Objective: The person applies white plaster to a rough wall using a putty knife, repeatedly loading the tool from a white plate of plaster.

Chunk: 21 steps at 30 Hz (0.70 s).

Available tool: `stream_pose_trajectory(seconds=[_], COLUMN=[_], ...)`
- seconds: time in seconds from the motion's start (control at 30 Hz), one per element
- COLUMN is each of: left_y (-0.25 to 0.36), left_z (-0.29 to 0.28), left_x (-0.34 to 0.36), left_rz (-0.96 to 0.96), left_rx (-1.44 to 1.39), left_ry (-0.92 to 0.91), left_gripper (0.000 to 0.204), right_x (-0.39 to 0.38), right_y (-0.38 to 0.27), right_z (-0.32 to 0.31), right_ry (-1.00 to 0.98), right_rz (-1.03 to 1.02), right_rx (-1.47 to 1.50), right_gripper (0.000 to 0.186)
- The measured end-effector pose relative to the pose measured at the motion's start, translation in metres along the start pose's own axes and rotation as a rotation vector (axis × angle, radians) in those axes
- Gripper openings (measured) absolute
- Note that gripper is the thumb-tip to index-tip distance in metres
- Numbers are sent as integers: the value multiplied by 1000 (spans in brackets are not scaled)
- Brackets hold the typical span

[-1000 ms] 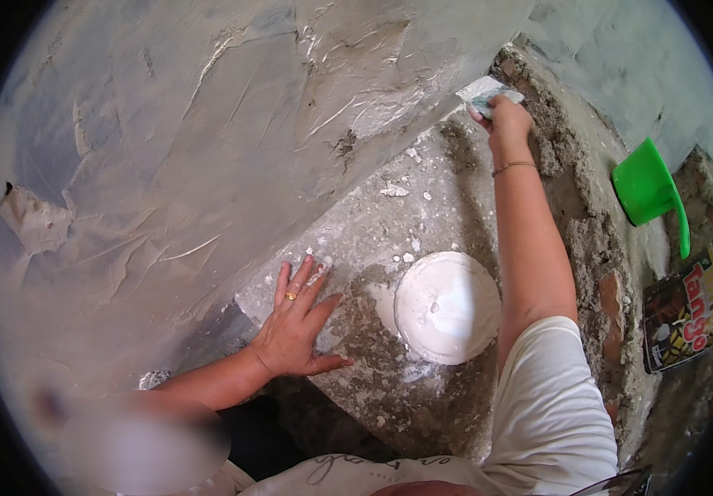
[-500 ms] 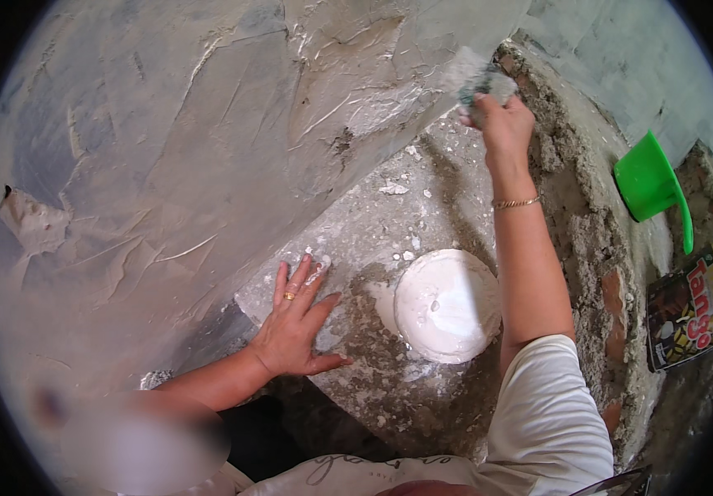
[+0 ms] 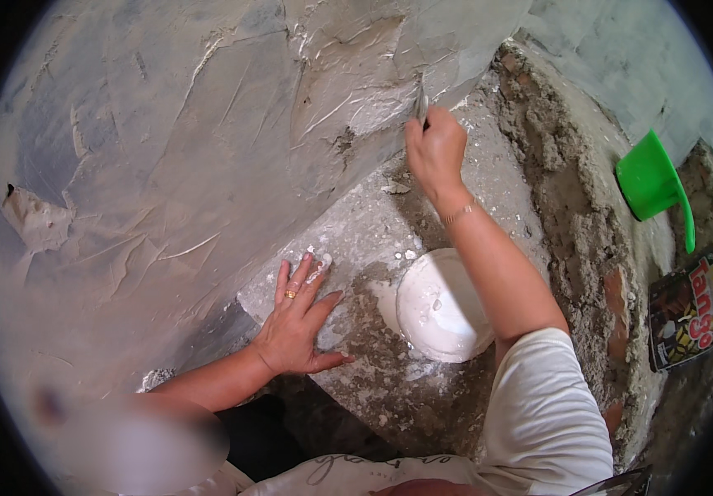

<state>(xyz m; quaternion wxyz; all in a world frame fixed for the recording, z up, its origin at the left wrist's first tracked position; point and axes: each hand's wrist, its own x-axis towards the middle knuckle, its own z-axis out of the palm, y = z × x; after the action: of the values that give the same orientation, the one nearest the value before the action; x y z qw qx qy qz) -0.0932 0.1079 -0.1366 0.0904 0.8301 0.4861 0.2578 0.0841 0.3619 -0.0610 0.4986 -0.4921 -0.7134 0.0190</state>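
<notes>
At the far left of the frame, a pale, ragged patch (image 3: 38, 219) breaks the grey, plaster-smeared wall (image 3: 166, 149), whose ridged and creased surface fills the upper left and reaches the top centre. A blurred, pale oval shape (image 3: 145, 446) covers part of the lower left. Left of centre, the bare left hand (image 3: 293, 335) lies palm down on the rough, grey-brown, white-spattered ledge (image 3: 389, 397), its fingers spread wide and empty; white paste coats some fingertips, and a gold-coloured ring (image 3: 290, 295) circles one finger.

Right of centre, the right hand (image 3: 437, 153) is closed around a thin, flat, greyish hand blade (image 3: 422, 103), seen almost edge-on. The blade points up the frame against the lower part of the wall; whether its edge touches cannot be told. Below that hand sits a round white vessel of smooth white paste (image 3: 435, 310), partly behind the right forearm, which wears a slim metal bracelet (image 3: 459, 213) and leads down to a white short sleeve (image 3: 547, 405).

Further right runs a crumbly grey mortar band (image 3: 567, 178) with reddish brick showing. Near the right edge, a bright green plastic dipper (image 3: 648, 178) with a long handle stands above a dark, colourfully printed package (image 3: 691, 310).
</notes>
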Motion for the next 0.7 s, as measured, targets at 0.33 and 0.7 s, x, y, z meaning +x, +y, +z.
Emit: stream_pose_trajectory(seconds=[0.33,0.7], left_y=[3,-1], left_z=[-1,2], left_x=[0,1], left_rz=[-14,2], left_rx=[13,-1], left_ry=[-2,7], left_gripper=[85,87], right_x=[62,59], right_y=[58,101], right_z=[-35,37], right_ry=[103,-31], right_rz=[655,175], right_rx=[759,-127], right_gripper=[19,24])
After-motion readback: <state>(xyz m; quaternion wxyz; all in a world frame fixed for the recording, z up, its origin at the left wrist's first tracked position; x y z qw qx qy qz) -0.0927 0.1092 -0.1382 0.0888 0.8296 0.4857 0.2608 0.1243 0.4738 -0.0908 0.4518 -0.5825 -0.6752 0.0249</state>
